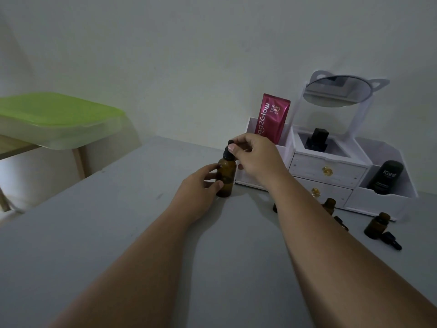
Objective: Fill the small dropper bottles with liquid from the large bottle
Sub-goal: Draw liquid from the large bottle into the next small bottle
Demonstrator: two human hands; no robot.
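The large amber bottle (226, 177) stands upright on the grey table (118, 233), near its far edge. My left hand (199, 188) wraps around the bottle's lower body from the left. My right hand (253, 157) pinches its black dropper cap (228, 153) from above. To the right, two small amber bottles (376, 226) (329, 205) stand open on the table, with loose black dropper caps (391, 241) (341, 222) lying beside them. My right forearm hides part of another small dark object (275, 207).
A white drawer organiser (331, 171) with a mirror (338, 91) sits at the back right, holding a pink sachet (273, 119), a black tube (385, 177) and a black bottle (318, 138). A green-lidded container (59, 119) rests on a stool at the left.
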